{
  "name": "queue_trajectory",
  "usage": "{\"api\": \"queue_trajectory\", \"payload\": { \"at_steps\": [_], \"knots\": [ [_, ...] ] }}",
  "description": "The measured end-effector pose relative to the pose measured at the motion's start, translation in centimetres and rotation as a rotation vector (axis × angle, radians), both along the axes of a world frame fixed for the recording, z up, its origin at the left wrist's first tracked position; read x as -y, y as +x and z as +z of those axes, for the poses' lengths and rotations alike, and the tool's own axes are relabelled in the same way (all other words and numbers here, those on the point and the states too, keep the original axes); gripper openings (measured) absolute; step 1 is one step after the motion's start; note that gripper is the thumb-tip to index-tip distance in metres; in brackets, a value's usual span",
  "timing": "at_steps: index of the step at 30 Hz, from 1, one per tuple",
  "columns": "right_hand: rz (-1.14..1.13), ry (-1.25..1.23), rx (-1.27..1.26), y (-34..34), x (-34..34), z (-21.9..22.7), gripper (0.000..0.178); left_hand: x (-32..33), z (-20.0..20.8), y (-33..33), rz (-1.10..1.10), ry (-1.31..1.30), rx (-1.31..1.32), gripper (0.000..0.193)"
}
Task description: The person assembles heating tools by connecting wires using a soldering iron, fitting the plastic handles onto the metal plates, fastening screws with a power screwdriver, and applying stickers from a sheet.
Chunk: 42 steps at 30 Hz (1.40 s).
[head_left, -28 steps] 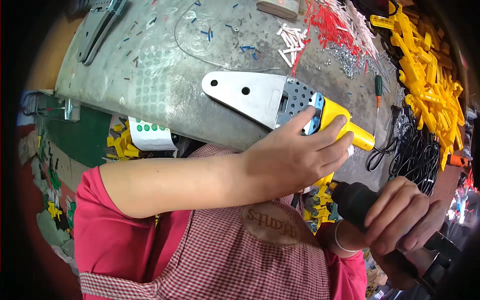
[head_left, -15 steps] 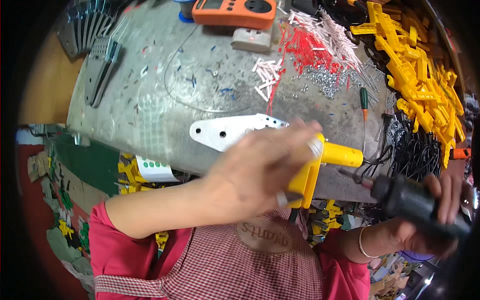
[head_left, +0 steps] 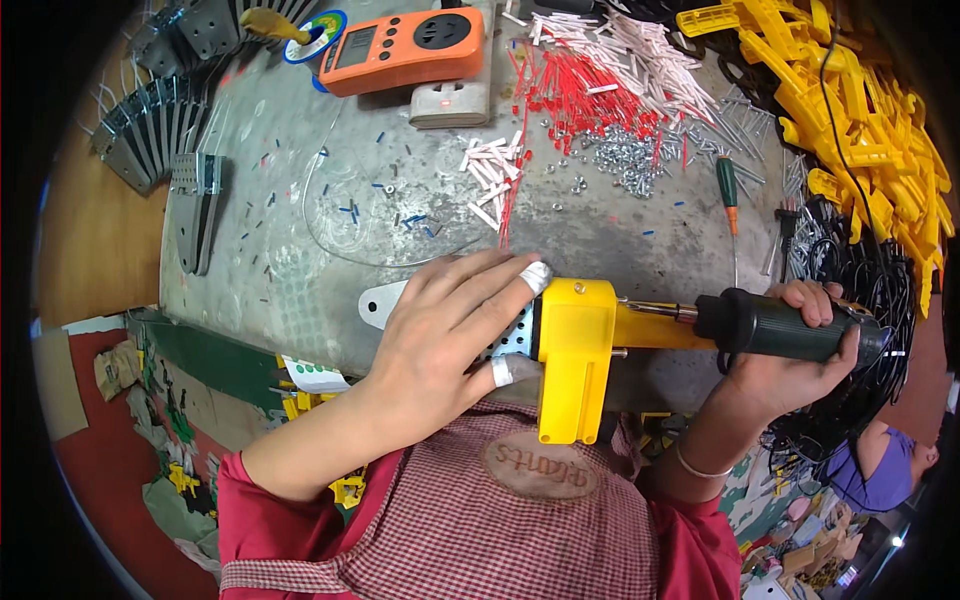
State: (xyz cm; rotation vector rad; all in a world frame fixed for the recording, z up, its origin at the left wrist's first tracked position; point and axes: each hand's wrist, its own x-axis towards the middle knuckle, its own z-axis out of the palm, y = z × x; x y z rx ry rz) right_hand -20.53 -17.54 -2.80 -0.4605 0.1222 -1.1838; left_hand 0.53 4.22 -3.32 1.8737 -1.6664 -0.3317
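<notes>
My left hand (head_left: pixel 435 325) is closed over a grey metal plate (head_left: pixel 376 303), its thumb on the near edge and white tape on two fingertips. The plate's rounded end with a hole sticks out to the left. Joined to the plate's right end is a yellow plastic housing (head_left: pixel 577 360) with a handle (head_left: pixel 660 328) reaching rightward. In my right hand (head_left: pixel 800 350) lies a dark green electric screwdriver (head_left: pixel 775 325), held level above the handle. Its bit points left, and the tip is at the housing's right side, by a screw; contact is hard to make out.
An orange meter (head_left: pixel 400 52) and a white socket block (head_left: pixel 450 103) stand at the back. White sleeves (head_left: pixel 490 175), red-wired parts (head_left: pixel 590 95) and small nuts (head_left: pixel 625 160) lie scattered. A green-handled screwdriver (head_left: pixel 727 185), black cords (head_left: pixel 830 260) and yellow housings (head_left: pixel 850 120) are on the right.
My left hand has settled onto the plate and housing. My right hand has brought the electric screwdriver up and left, levelling it against the housing's side.
</notes>
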Motion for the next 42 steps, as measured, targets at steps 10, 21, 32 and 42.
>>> {"api": "queue_trajectory", "payload": {
  "at_steps": [10,21,32,42],
  "knots": [
    [-0.027,0.020,0.017,-0.1,-0.3,-0.2,0.035,0.1,-0.2,-0.1,0.004,-0.013,-0.052,0.067],
    [0.111,0.087,0.100,0.9,-0.2,-0.6,0.032,0.3,-0.5,0.5,-0.010,-0.046,-0.143,0.047],
    [0.013,-0.009,0.068,-1.4,-1.4,0.6,0.036,0.1,-1.1,0.3,0.017,-0.095,-0.070,0.053],
    [-0.073,0.074,0.051,-1.4,-3.3,-0.5,0.034,0.3,-1.2,0.0,0.032,-0.123,-0.072,0.053]
  ]
}}
